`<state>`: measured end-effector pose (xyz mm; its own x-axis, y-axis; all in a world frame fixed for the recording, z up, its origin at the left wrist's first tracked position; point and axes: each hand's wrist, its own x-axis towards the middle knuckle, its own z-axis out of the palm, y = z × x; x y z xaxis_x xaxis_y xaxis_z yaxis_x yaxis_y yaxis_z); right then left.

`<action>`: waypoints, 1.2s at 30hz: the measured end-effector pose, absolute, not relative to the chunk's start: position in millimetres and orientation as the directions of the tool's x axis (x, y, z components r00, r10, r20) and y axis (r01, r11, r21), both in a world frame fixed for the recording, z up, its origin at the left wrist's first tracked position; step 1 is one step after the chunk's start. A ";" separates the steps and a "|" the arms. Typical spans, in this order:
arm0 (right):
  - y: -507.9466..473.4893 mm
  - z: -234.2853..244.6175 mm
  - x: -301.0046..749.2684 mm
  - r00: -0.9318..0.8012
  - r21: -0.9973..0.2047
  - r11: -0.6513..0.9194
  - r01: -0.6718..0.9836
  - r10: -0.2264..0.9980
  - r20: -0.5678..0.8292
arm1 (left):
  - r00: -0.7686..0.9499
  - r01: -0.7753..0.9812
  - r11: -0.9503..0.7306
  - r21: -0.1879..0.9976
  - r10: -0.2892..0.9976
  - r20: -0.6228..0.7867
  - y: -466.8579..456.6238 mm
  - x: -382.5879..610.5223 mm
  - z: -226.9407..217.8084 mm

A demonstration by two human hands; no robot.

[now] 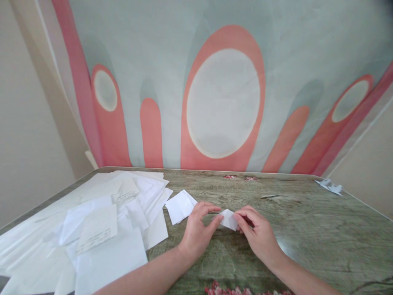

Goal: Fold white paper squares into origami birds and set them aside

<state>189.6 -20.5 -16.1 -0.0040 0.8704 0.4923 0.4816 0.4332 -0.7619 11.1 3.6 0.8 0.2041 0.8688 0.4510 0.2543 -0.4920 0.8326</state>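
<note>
A small folded piece of white paper sits just above the table between both hands. My left hand pinches its left side with thumb and curled fingers. My right hand pinches its right side, fingers pressed together on the fold. Both forearms come in from the bottom edge. Another folded white paper lies on the table just left of my left hand, touching nothing I hold.
A loose heap of white sheets, some with handwriting, covers the table's left part. The table has a green wood-grain cover. A crumpled paper scrap lies at the far right edge. A curtain with pink ovals hangs behind.
</note>
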 end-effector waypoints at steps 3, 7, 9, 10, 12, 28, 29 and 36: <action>-21.7 -15.2 190.0 0.018 -0.769 0.443 0.462 0.862 0.507 | 0.225 0.301 -0.525 0.796 0.851 0.475 1.4 11.8 1.2; -23.9 -14.4 189.4 0.018 -0.746 0.461 0.481 0.846 0.534 | 0.258 0.340 -0.547 0.765 0.836 0.484 -1.6 12.0 2.9; -24.4 -14.4 188.9 0.019 -0.741 0.462 0.487 0.843 0.538 | 0.269 0.341 -0.549 0.763 0.835 0.480 -3.2 12.1 4.3; -24.6 -14.3 188.5 0.018 -0.737 0.464 0.491 0.841 0.541 | 0.274 0.338 -0.549 0.765 0.835 0.478 -3.9 12.2 4.9; -25.3 -13.7 187.8 0.011 -0.728 0.473 0.496 0.835 0.550 | 0.273 0.330 -0.547 0.769 0.836 0.477 -5.6 12.6 5.4; -29.1 -11.7 184.8 -0.146 -0.602 0.576 0.553 0.778 0.611 | 0.252 0.307 -0.439 0.844 0.893 0.373 -8.7 14.7 1.9; -29.5 -11.1 184.4 -0.156 -0.607 0.577 0.546 0.782 0.603 | 0.253 0.298 -0.434 0.850 0.895 0.368 -8.4 14.5 2.1; -30.6 -11.8 182.7 -0.183 -0.621 0.596 0.508 0.780 0.598 | 0.263 0.281 -0.445 0.850 0.888 0.377 -7.1 14.2 4.4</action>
